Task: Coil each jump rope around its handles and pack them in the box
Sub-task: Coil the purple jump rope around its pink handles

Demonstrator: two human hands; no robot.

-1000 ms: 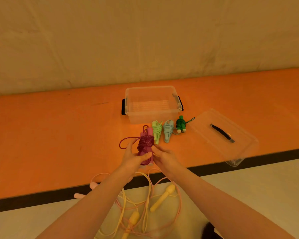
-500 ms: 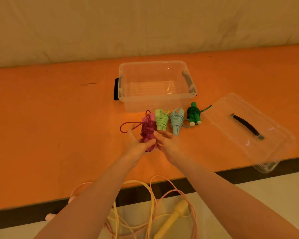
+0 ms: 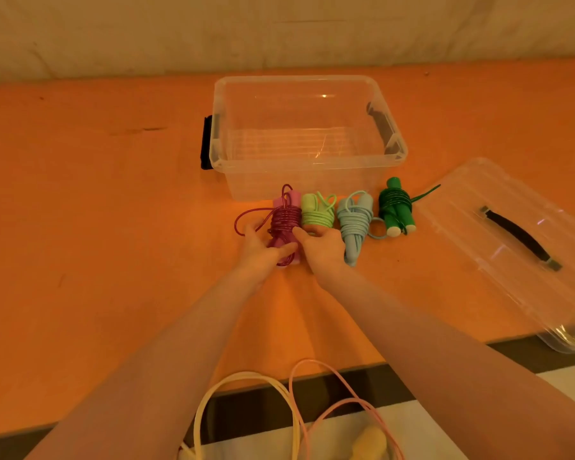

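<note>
A coiled magenta jump rope (image 3: 284,220) with pink handles lies on the orange mat just in front of the clear plastic box (image 3: 309,161). My left hand (image 3: 261,250) grips its lower end, thumb across the handles. My right hand (image 3: 322,245) touches its right side with the fingertips. A loose magenta loop sticks out to the left. Beside it in a row lie a coiled light green rope (image 3: 317,212), a light blue rope (image 3: 354,224) and a dark green rope (image 3: 395,209). The box holds nothing.
The clear lid (image 3: 512,247) with a black handle lies to the right, overhanging the mat's front edge. Uncoiled yellow rope (image 3: 246,410) and pink rope (image 3: 329,390) lie on the pale floor below the mat edge.
Both hands carried the magenta rope forward and set it down on the mat next to the light green rope, close to the box. The view has moved nearer the box.
</note>
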